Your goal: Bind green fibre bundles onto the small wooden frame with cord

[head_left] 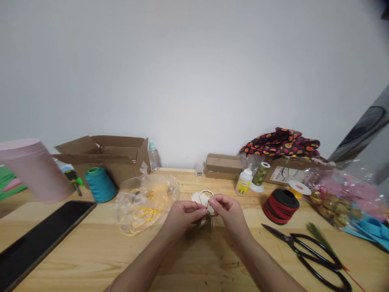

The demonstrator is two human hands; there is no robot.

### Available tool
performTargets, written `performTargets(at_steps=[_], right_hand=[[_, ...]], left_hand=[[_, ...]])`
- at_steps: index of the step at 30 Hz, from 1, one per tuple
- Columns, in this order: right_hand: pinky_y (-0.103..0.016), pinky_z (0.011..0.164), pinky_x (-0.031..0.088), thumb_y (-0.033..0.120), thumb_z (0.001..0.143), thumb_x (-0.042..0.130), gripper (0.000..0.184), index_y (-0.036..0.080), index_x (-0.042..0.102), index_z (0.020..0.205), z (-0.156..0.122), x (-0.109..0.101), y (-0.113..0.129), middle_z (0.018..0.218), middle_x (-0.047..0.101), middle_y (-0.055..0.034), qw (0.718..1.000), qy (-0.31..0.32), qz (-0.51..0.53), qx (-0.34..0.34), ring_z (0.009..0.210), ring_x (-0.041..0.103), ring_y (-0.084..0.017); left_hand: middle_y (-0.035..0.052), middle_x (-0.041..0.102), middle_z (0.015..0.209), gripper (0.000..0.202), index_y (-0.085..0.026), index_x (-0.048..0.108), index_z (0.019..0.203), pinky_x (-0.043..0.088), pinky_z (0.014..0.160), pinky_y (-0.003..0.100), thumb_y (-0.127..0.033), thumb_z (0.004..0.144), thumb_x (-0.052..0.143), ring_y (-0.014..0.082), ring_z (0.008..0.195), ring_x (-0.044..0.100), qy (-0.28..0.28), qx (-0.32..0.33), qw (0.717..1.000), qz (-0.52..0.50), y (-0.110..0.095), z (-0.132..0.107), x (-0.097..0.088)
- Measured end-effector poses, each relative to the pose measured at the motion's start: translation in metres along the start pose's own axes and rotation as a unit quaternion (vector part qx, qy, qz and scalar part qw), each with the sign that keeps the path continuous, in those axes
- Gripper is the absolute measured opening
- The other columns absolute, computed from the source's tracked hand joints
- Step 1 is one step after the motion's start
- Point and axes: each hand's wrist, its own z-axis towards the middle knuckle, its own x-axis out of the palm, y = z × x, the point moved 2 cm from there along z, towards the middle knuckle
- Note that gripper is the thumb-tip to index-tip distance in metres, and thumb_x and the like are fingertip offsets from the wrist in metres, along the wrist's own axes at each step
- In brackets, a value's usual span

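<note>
My left hand (185,215) is closed in a pinch at the top of a dark green tassel (199,230), whose strands hang below the fingers. Opposite it, my right hand (226,210) pinches a thin red cord (208,205) between thumb and forefinger. The fingertips of both hands are close together over the middle of the table. Just behind them lies a flat white piece with a scalloped edge (197,197), partly covered by my fingers. Exactly how the cord meets the tassel is too small to make out.
Black scissors (288,240) and another green tassel (322,239) lie at right, near a red cord spool (281,207) and glue bottle (244,182). At left are a plastic bag with yellow cord (148,207), teal thread cone (101,185), phone (45,243) and cardboard box (121,162).
</note>
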Motion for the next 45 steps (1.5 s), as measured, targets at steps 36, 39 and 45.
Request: performTargets(at_steps=[36, 39, 45], right_hand=[[-0.025, 0.055, 0.043, 0.02, 0.072, 0.055, 0.016, 0.024, 0.071, 0.074, -0.002, -0.003, -0.013, 0.063, 0.067, -0.0034, 0.92, 0.052, -0.328, -0.207, 0.058, 0.058, -0.016], [-0.024, 0.052, 0.042, 0.021, 0.071, 0.054, 0.017, 0.022, 0.071, 0.071, -0.003, -0.002, -0.014, 0.061, 0.067, -0.0033, 0.931, 0.037, -0.318, -0.176, 0.056, 0.057, -0.015], [-0.023, 0.049, 0.042, 0.018, 0.068, 0.055, 0.017, 0.017, 0.071, 0.063, -0.005, 0.002, -0.012, 0.057, 0.067, -0.0031, 0.954, 0.016, -0.278, -0.112, 0.054, 0.057, -0.016]], left_hand=[[0.0, 0.063, 0.051, 0.018, -0.012, 0.066, 0.061, 0.036, 0.048, 0.019, -0.027, 0.051, 0.072, 0.009, 0.048, 0.052, -0.053, -0.025, 0.997, -0.05, 0.006, 0.004, -0.002], [-0.0006, 0.062, 0.051, 0.014, -0.013, 0.064, 0.058, 0.039, 0.052, 0.019, -0.025, 0.053, 0.071, 0.0099, 0.051, 0.054, -0.059, 0.001, 0.997, -0.049, 0.008, 0.005, -0.002], [-0.0011, 0.06, 0.048, 0.013, -0.013, 0.061, 0.055, 0.038, 0.05, 0.019, -0.023, 0.053, 0.07, 0.0099, 0.049, 0.053, -0.065, 0.016, 0.997, -0.045, 0.008, 0.005, 0.0]])
